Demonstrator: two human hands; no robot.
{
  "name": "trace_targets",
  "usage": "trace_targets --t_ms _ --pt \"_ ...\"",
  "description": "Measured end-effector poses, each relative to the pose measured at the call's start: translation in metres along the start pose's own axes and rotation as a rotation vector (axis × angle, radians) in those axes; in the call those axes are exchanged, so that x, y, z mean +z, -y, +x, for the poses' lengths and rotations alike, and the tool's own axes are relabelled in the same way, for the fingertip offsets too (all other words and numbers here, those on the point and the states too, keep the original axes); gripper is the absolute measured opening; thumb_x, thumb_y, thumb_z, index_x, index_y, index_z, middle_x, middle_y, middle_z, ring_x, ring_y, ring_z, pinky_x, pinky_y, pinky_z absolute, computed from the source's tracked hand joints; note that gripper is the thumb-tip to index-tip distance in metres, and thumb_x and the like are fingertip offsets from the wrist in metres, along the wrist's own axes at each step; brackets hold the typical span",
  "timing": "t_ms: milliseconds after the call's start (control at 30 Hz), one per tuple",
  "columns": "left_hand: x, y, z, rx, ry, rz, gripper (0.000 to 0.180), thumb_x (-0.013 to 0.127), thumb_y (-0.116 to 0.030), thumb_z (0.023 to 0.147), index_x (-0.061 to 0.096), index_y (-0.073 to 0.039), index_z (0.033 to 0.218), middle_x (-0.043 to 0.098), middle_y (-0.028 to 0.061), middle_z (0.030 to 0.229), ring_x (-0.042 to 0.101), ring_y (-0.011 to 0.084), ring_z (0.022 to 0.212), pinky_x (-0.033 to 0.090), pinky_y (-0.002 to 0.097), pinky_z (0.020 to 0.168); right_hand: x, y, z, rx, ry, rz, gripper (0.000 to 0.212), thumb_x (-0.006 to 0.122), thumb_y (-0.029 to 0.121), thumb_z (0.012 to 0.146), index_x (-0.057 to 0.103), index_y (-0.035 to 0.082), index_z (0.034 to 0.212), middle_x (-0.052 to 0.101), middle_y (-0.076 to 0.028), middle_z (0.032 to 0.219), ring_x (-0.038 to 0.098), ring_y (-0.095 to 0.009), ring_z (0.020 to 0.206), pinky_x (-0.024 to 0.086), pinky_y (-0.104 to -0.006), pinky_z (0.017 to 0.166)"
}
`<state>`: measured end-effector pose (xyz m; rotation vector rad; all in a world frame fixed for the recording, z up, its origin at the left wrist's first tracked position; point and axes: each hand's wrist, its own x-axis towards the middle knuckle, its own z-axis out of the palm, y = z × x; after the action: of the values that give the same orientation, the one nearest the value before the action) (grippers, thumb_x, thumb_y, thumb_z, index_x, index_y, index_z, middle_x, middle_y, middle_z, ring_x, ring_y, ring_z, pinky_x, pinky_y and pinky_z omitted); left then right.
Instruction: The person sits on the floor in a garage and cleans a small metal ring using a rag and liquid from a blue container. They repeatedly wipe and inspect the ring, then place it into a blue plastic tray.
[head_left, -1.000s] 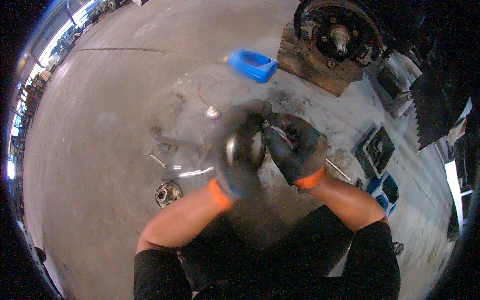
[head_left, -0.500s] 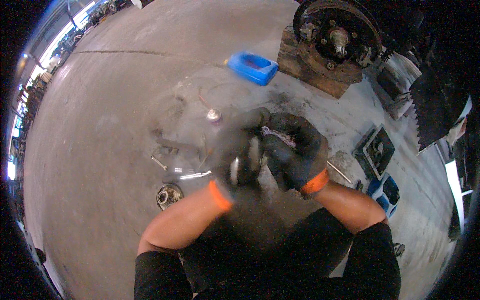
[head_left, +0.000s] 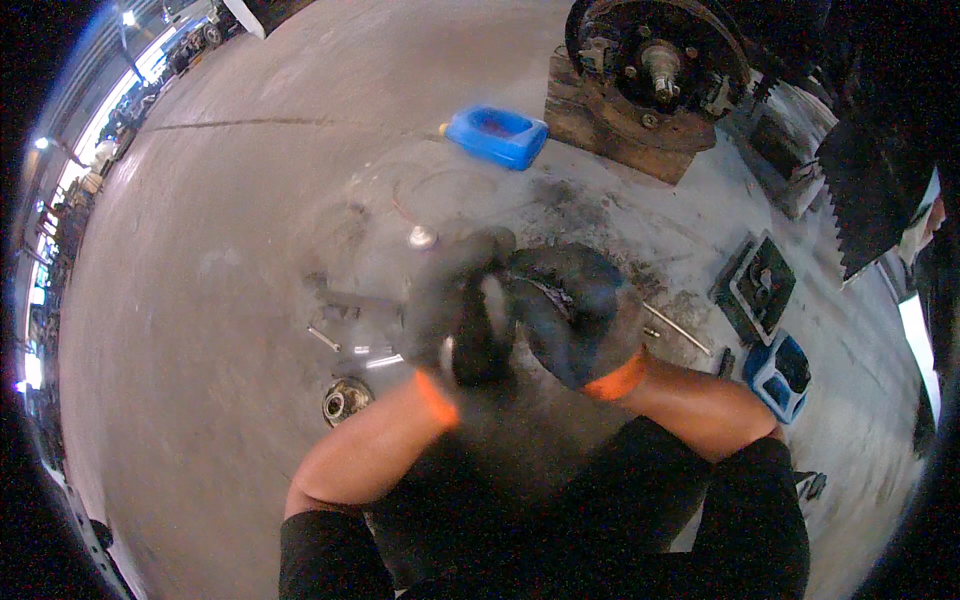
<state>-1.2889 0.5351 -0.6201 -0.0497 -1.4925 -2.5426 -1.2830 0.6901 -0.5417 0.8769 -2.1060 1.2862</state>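
Both of my hands wear black gloves with orange cuffs and are close together in front of my body. My left hand (head_left: 430, 300), smeared by motion, is wrapped round a dark, rounded metal part (head_left: 483, 335) with shiny edges; its exact kind is too blurred to tell. Against it my right hand (head_left: 590, 315) is closed, with a crumpled greyish rag (head_left: 552, 293) showing between the fingers. Beyond the left hand stands a small silver-topped container (head_left: 422, 237) with a thin reddish tube. A wrench (head_left: 324, 339), a chrome socket tool (head_left: 383, 361) and a round greasy hub part (head_left: 347, 400) lie to the left.
Farther off lies a blue jug (head_left: 497, 136) on the concrete floor. A brake assembly with a spindle (head_left: 660, 72) stands by a wooden block (head_left: 625, 143) at the upper right. On the right are a metal rod (head_left: 682, 331), a black tray (head_left: 745, 300) and a cut-open blue container (head_left: 762, 400).
Both hands stay together and shift slightly, with the right hand turning a little over the rag. The whole view has tilted a bit; the things on the floor have not visibly moved.
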Motion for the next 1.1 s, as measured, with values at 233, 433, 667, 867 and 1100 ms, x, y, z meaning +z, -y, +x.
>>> trace_targets --t_ms 233,433,667,867,1100 --pt "0.026 -0.020 -0.014 0.240 0.119 0.124 0.029 0.051 -0.018 0.099 0.060 0.000 0.120 0.065 0.0126 0.110 0.063 0.0248 0.097 0.052 0.0351 0.091 -0.005 -0.009 -0.007 0.050 0.020 0.005 0.018 0.067 0.007 0.085 0.069 0.001 0.102 0.069 -0.018 0.094 0.069 -0.033 0.086 0.054 -0.0387 0.074" --pt "0.046 -0.010 -0.014 0.493 0.050 0.223 0.031 0.058 -0.010 0.094 0.060 0.004 0.122 0.066 0.0176 0.115 0.065 0.0304 0.103 0.052 0.0405 0.095 -0.015 0.033 0.009 0.332 -0.002 -0.035 0.019 0.071 0.012 0.085 0.069 0.002 0.101 0.070 -0.015 0.094 0.069 -0.027 0.086 0.054 -0.0369 0.075" --pt "0.024 0.002 -0.009 0.458 0.137 0.142 0.037 0.057 -0.004 0.092 0.055 0.005 0.128 0.062 0.0212 0.122 0.063 0.0304 0.109 0.050 0.0412 0.099 -0.009 0.017 0.003 0.374 0.007 0.046 0.019 0.070 0.012 0.086 0.069 0.003 0.103 0.070 -0.016 0.096 0.069 -0.029 0.086 0.054 -0.0379 0.075" --pt "0.032 -0.023 -0.018 0.360 0.102 0.217 0.037 0.057 -0.003 0.092 0.053 0.004 0.129 0.063 0.0214 0.120 0.063 0.0303 0.108 0.051 0.0410 0.096 0.002 0.015 -0.004 0.300 -0.014 0.007 0.020 0.070 0.012 0.086 0.069 0.003 0.103 0.070 -0.017 0.097 0.069 -0.030 0.087 0.055 -0.0387 0.075" --pt "0.013 0.000 -0.005 -0.132 -0.008 -0.185 0.028 0.050 -0.021 0.100 0.058 -0.004 0.120 0.064 0.0141 0.114 0.060 0.0237 0.106 0.049 0.0377 0.098 -0.004 0.015 -0.001 0.291 -0.008 0.017 0.020 0.069 0.012 0.086 0.069 0.004 0.105 0.069 -0.017 0.099 0.069 -0.032 0.087 0.055 -0.0396 0.076"
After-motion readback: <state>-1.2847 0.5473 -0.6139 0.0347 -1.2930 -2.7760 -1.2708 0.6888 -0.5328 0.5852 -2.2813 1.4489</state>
